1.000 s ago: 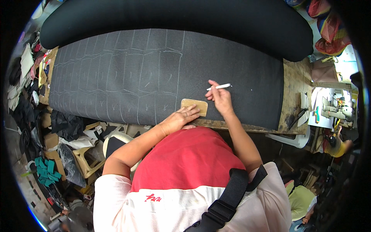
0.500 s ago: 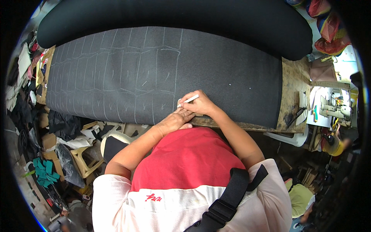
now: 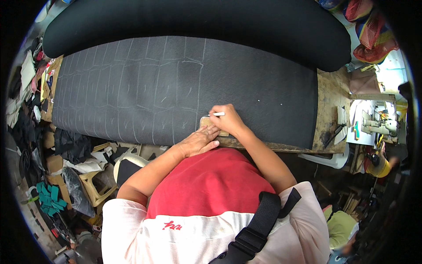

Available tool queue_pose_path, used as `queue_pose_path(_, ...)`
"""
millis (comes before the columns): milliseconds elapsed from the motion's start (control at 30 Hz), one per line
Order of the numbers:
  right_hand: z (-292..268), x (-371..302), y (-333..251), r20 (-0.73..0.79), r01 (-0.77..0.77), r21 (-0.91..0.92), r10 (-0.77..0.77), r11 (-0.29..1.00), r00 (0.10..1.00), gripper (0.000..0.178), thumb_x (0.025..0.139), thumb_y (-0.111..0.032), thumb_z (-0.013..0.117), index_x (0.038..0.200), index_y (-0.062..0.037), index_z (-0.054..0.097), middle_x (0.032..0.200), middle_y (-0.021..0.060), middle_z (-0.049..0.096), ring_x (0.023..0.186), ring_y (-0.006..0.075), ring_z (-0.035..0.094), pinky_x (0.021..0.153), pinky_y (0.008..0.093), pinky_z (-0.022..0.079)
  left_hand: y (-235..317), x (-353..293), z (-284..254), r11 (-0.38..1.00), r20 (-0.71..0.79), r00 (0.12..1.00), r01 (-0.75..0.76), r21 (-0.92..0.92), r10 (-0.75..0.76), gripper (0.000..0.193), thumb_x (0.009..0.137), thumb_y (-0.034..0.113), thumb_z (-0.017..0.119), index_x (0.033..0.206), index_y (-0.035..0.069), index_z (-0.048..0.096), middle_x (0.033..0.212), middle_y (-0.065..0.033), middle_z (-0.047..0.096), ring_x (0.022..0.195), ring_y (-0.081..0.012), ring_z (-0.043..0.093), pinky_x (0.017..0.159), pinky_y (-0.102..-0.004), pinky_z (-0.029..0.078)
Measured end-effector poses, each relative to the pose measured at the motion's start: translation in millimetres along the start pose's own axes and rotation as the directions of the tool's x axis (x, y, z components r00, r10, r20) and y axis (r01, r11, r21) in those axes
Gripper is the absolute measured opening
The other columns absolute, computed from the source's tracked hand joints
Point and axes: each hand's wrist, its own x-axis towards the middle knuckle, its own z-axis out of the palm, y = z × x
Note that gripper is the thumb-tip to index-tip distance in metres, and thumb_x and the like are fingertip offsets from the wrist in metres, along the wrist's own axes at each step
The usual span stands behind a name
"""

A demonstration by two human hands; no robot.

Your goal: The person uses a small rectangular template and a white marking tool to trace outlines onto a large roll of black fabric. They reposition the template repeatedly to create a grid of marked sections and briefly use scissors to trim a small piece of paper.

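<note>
Your left hand (image 3: 198, 142), flat and gripping nothing, covered part of the tan template (image 3: 205, 121) at the dark fabric's (image 3: 272, 88) near edge, long axis apparently left-to-right; your right hand (image 3: 227, 118) pinched a white pen (image 3: 219, 114) at the template's far side.

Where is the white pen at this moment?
In the head view, near the middle, the white pen is in the right hand, at the far edge of the tan card under the left hand, over the dark cloth.

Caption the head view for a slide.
Left hand on tan panel, right hand holding white pen, over marked dark fabric.
</note>
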Motion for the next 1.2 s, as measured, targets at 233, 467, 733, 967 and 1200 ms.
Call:
queue_pose_path(233, -7, -77, 11, -0.259, -0.051, -0.134, 0.014, 0.990, 0.966, 0.009, 0.074, -0.008, 0.061, 0.075, 0.0008, 0.064, 0.066, 0.0194, 0.062, 0.060, 0.0329, 0.063, 0.055, 0.0362, 0.049, 5, 3, -4, 0.999, 0.029, 0.999, 0.042, 0.012, -0.042, 0.064, 0.098, 0.043, 0.030, 0.134, -0.010, 0.037, 0.144, -0.0231, 0.031, 0.139, -0.0328, 0.021, 0.115, -0.0421, 0.016)
queue_pose_path(467, -19, -90, 14, -0.059, -0.263, 0.167, 0.276, 0.950, 0.959, 0.008, 0.076, -0.007, 0.063, 0.076, -0.0010, 0.068, 0.069, 0.0124, 0.066, 0.059, 0.0182, 0.063, 0.057, 0.0301, 0.049, -3, 19, -6, 0.984, -0.069, 0.998, 0.012, 0.177, 0.000, 0.051, 0.095, 0.032, 0.044, 0.130, -0.006, 0.044, 0.139, -0.0214, 0.040, 0.135, -0.0345, 0.030, 0.112, -0.0443, 0.024)
queue_pose_path(733, -60, -36, 25, -0.399, -0.143, 0.435, 0.333, 0.889, 0.854, 0.012, 0.086, -0.005, 0.059, 0.089, 0.0043, 0.065, 0.074, 0.0088, 0.067, 0.067, 0.0124, 0.064, 0.062, 0.0231, 0.052, -18, 66, -10, 0.852, -0.292, 0.952, 0.074, 0.518, 0.095, 0.042, 0.087, 0.012, 0.048, 0.128, 0.000, 0.049, 0.133, -0.0169, 0.048, 0.129, -0.0331, 0.040, 0.108, -0.0457, 0.031)
queue_pose_path(967, -43, -10, 12, -0.335, -0.118, 0.295, 0.219, 0.948, 0.916, 0.013, 0.085, -0.006, 0.064, 0.093, 0.0040, 0.066, 0.077, 0.0081, 0.068, 0.070, 0.0107, 0.064, 0.064, 0.0222, 0.051, -13, 56, 13, 0.881, -0.344, 0.939, 0.148, 0.450, 0.018, 0.041, 0.088, 0.010, 0.047, 0.128, -0.001, 0.048, 0.139, -0.0212, 0.039, 0.136, -0.0372, 0.028, 0.109, -0.0498, 0.028)
queue_pose_path(1200, -26, 10, 6, -0.139, -0.100, 0.168, 0.124, 0.981, 0.983, 0.016, 0.078, -0.014, 0.067, 0.086, -0.0008, 0.070, 0.071, 0.0103, 0.068, 0.064, 0.0133, 0.064, 0.059, 0.0276, 0.049, -23, 51, 24, 0.930, -0.496, 0.856, 0.053, 0.364, 0.146, 0.036, 0.087, 0.009, 0.048, 0.120, -0.005, 0.053, 0.134, -0.0243, 0.043, 0.132, -0.0380, 0.033, 0.108, -0.0501, 0.028)
